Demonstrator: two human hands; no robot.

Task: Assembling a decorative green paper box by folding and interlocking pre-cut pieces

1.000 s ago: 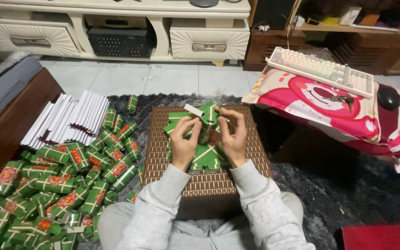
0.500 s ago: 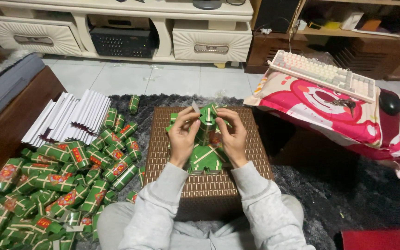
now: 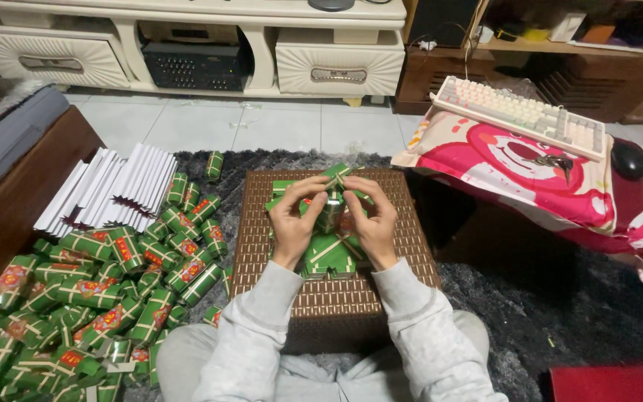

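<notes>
Fingers of left hand and right hand clamp a green folded cardboard box between them. Beneath the fingers, the brown woven wicker stool shows bare margins to each edge; finished green boxes pile left.

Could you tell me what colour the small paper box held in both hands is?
Green with pale stripes, seen in the head view: the paper box.

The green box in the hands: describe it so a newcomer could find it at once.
Start at the brown woven stool in the middle of the dark rug. Above it, the left hand and right hand pinch a small green box between them. Unlike the finished boxes piled left, its flaps are open.
</notes>
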